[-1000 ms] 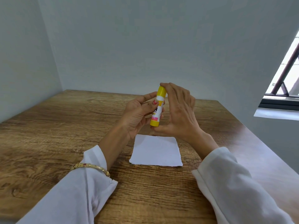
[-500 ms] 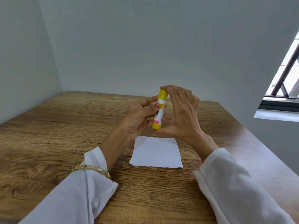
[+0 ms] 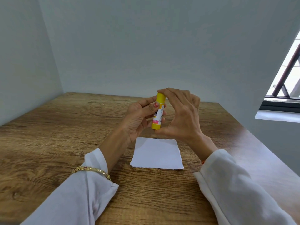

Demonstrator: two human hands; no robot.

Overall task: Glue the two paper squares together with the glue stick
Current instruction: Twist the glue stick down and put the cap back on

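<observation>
A: Entry, hands first. Left hand [image 3: 138, 117] is curled round the label part of the glue stick [image 3: 158, 111], thumb across the near face, other fingers behind. It has the body gripped and upright, above the table [image 3: 48, 135].

B: Right hand [image 3: 180, 114]?

A: Arched over the stick like a bracket. Fingertips [image 3: 162, 91] sit on top of the yellow cap [image 3: 161, 98]; the thumb presses at the base. The palm is open and empty, with contact only at the two ends.

B: Reason for that hold?

A: My reading: left steadies the tube while right works the ends, either seating or pulling the cap, or turning the base. Which one, I cannot tell. No glue is exposed, and the cap looks fully on.

B: Paper?

A: One white square [image 3: 156, 153] is visible, flat on the wood, just near of the hands and between the two sleeves. Its near edge looks slightly ragged and doubled, so a second sheet may lie under it; not certain. No sheen or smear on the surface.

B: Stick appearance?

A: Yellow cap and base, with a white label bearing dark lettering, a pink band and a barcode strip. Held centrally, far of the paper, clear of it.
</observation>
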